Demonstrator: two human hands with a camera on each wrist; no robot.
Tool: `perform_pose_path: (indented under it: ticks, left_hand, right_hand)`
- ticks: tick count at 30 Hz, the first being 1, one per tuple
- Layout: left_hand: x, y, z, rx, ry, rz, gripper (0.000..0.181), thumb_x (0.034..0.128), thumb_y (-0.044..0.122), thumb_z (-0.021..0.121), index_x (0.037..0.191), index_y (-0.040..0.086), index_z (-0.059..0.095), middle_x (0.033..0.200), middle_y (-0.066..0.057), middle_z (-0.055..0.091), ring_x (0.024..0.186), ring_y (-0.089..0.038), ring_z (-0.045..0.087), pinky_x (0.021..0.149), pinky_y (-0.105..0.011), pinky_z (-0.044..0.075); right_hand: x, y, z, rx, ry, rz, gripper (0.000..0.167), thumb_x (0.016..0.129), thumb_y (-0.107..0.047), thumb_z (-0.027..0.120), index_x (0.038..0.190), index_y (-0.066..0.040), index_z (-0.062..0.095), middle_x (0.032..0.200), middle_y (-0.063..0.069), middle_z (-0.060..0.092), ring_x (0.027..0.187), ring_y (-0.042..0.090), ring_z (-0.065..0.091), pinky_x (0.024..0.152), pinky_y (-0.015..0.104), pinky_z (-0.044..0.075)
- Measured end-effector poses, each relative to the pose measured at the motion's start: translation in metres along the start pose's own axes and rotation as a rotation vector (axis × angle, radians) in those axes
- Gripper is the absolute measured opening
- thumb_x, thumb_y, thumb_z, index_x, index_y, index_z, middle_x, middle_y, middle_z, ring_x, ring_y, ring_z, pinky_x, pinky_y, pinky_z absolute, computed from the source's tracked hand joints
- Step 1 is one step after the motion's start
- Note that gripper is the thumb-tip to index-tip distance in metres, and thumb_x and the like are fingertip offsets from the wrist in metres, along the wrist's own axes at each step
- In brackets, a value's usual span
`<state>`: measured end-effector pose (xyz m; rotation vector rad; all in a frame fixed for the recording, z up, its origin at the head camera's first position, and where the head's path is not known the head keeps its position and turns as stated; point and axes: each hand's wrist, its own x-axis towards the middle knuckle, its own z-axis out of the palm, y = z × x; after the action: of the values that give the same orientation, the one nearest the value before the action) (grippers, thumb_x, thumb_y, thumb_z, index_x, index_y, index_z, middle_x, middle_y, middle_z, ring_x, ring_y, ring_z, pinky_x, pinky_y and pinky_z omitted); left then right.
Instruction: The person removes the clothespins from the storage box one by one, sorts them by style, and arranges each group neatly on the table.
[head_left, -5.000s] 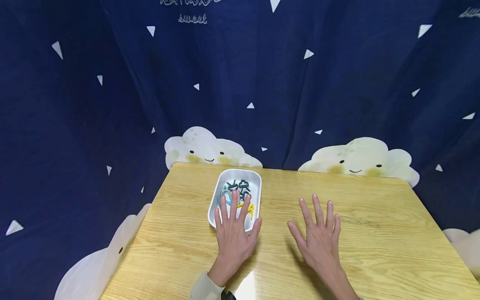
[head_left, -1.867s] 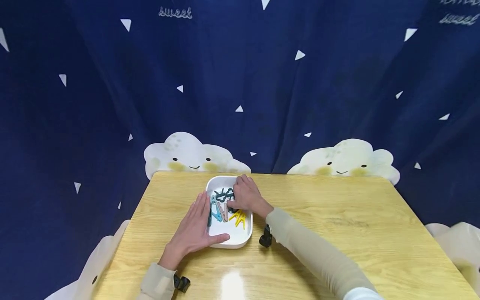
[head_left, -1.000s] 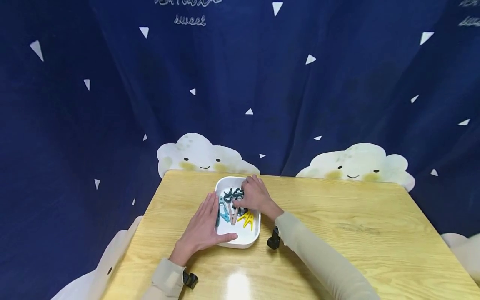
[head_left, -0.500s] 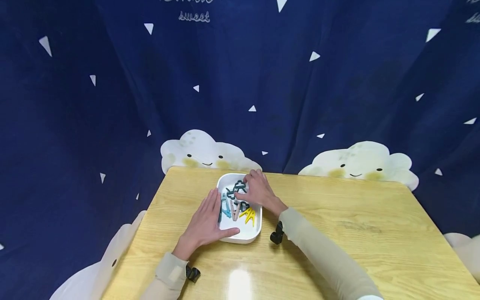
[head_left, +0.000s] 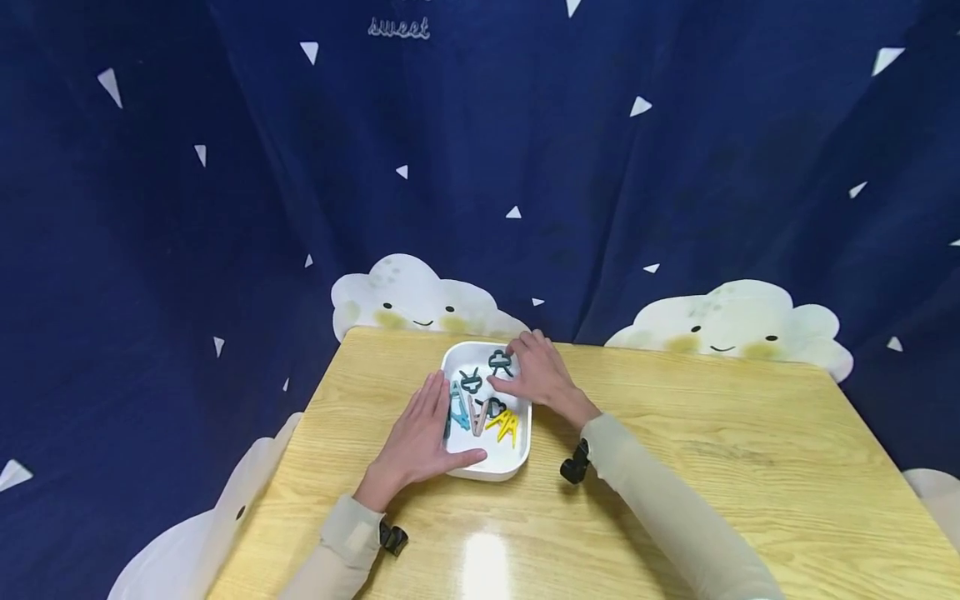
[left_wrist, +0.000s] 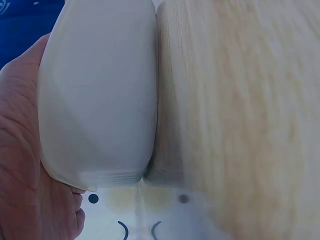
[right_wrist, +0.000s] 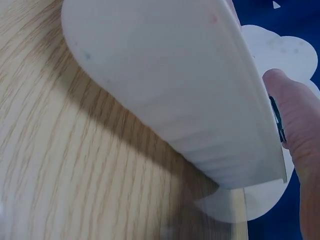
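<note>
A white tray [head_left: 489, 461] with several plastic clips stands near the far edge of the table. My left hand [head_left: 418, 435] lies along its left wall with straight fingers, thumb across the near rim. Over the far right corner, my right hand [head_left: 542, 371] holds a dark green cloud-shaped clip [head_left: 500, 360] between thumb and index finger. Its green edge [right_wrist: 278, 120] shows by my thumb above the rim in the right wrist view. Another green clip [head_left: 471, 382] lies to the left, a third [head_left: 495, 407] nearer. Light blue [head_left: 459, 408], pink [head_left: 478, 417] and yellow clips [head_left: 504, 425] lie around them.
Bare wooden table [head_left: 712, 467] extends to the right and in front of the tray. Beyond the far edge hangs a dark blue curtain [head_left: 480, 150] with white clouds. A black wrist mount [head_left: 574, 463] sits at the right sleeve.
From lying spread, both hands have gone to the tray. Over the last second, my right hand has drawn the green clip away from the other green ones, toward the far right corner.
</note>
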<state>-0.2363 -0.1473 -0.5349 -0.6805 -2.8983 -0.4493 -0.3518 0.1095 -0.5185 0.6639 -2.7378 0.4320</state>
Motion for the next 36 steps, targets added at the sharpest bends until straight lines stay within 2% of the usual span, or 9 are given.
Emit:
perform_pose_path:
  ticks: [5,12,17,24,32,36]
  left_hand:
    - [0.002,-0.001,0.001,0.002,-0.011,-0.008,0.138,0.0773,0.095,0.051,0.164,-0.006,0.015,0.174,-0.021,0.007,0.162,-0.033,0.008,0.13,-0.047,0.018]
    - [0.001,0.0,0.002,0.003,-0.016,-0.015,0.138,0.077,0.095,0.051,0.164,-0.005,0.015,0.174,-0.021,0.008,0.162,-0.033,0.008,0.13,-0.047,0.018]
    - [0.001,0.0,0.001,0.002,-0.027,-0.02,0.137,0.0775,0.093,0.053,0.165,-0.005,0.013,0.174,-0.022,0.006,0.162,-0.032,0.007,0.13,-0.046,0.015]
    - [0.002,-0.001,0.001,0.01,-0.025,-0.017,0.137,0.0779,0.093,0.053,0.165,-0.004,0.012,0.174,-0.022,0.007,0.162,-0.03,0.005,0.13,-0.044,0.014]
    - [0.003,-0.002,0.001,0.007,-0.01,-0.008,0.137,0.0774,0.093,0.053,0.164,-0.005,0.015,0.174,-0.022,0.008,0.162,-0.031,0.007,0.13,-0.044,0.015]
    - [0.002,-0.001,0.001,0.005,-0.011,-0.006,0.137,0.0772,0.094,0.053,0.164,-0.005,0.015,0.174,-0.02,0.005,0.162,-0.032,0.008,0.13,-0.044,0.015]
  right_hand:
    - [-0.006,0.009,-0.005,0.004,0.022,0.011,0.07,0.08,-0.069,0.073,0.111,-0.006,0.072,0.113,0.008,0.064,0.101,0.027,0.051,0.083,0.041,0.047]
    - [-0.017,0.024,-0.007,0.021,0.062,0.045,0.067,0.079,-0.067,0.077,0.107,-0.006,0.071,0.097,0.005,0.057,0.093,0.025,0.049,0.078,0.038,0.045]
    - [-0.026,0.035,-0.012,0.043,0.07,0.068,0.067,0.081,-0.066,0.075,0.108,-0.005,0.071,0.096,0.005,0.056,0.093,0.025,0.05,0.079,0.039,0.046]
    - [-0.036,0.052,-0.018,0.076,0.125,0.085,0.062,0.082,-0.061,0.075,0.105,-0.003,0.07,0.091,0.005,0.055,0.087,0.026,0.05,0.076,0.04,0.046]
    - [-0.046,0.067,-0.016,0.06,0.143,0.091,0.06,0.082,-0.058,0.075,0.104,-0.004,0.069,0.086,0.004,0.054,0.085,0.026,0.05,0.076,0.04,0.045]
    - [-0.051,0.072,-0.012,0.058,0.126,0.101,0.061,0.081,-0.058,0.076,0.104,-0.002,0.069,0.087,0.005,0.056,0.085,0.026,0.051,0.076,0.041,0.045]
